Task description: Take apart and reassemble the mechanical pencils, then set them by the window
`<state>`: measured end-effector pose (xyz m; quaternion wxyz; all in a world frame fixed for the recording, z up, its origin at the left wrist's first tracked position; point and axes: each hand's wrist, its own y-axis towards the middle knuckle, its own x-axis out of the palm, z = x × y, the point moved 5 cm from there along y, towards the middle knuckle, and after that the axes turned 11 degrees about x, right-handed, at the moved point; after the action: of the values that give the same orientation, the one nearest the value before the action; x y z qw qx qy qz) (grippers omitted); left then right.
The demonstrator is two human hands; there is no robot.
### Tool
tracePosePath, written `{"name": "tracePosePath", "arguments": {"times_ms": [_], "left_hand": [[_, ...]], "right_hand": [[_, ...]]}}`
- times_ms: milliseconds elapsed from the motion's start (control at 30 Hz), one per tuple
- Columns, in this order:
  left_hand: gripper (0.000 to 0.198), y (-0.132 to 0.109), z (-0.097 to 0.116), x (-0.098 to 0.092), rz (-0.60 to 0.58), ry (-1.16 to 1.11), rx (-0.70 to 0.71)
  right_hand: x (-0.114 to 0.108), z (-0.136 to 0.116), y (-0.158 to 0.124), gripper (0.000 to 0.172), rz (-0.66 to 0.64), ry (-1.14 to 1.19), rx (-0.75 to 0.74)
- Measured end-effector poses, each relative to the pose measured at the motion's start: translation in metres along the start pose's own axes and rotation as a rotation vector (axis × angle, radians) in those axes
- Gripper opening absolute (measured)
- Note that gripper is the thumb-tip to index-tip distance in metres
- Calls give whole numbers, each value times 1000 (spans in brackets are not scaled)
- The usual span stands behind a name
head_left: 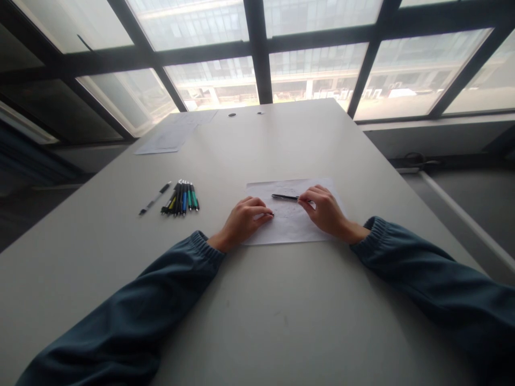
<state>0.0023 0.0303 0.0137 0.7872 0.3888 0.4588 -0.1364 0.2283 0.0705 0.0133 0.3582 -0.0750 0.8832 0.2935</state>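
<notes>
My right hand (324,210) pinches one end of a dark pen (285,198), whose tip points left above a white sheet of paper (293,233). Faint marks show on that sheet. On the paper's left side rests my left hand (248,219), its thumb and fingers pinched together. A tiny dark piece peeks out at those fingertips, too small to name. To the left of my hands lies a bunch of pens (184,198) with black, blue, green and yellow barrels. A single pen with a clear grey barrel (155,199) lies apart, left of the bunch.
The white table (257,311) reaches forward to large dark-framed windows (261,53). More printed sheets (164,136) lie at its far left. Two small round items (232,115) are near the far edge. A pale bar (462,214) runs along the floor at right.
</notes>
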Motion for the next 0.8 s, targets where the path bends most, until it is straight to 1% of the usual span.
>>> {"name": "tracePosePath", "arguments": {"times_ms": [133,433,600,800], "left_hand": [[13,0,0,-2,36,3,3],[12,-2,-5,-10,224,15,-95],[12,-2,-3,-14,262,42,-92],[10,-2,1,-16,271,60,-51]], "right_hand": [[1,-1,0,14,-12,0,-16],[2,0,-1,15,-18,21,-55],[4,-1,-2,15,-39,6,-81],[6,-3,-2,15,-75,-32,-106]]}}
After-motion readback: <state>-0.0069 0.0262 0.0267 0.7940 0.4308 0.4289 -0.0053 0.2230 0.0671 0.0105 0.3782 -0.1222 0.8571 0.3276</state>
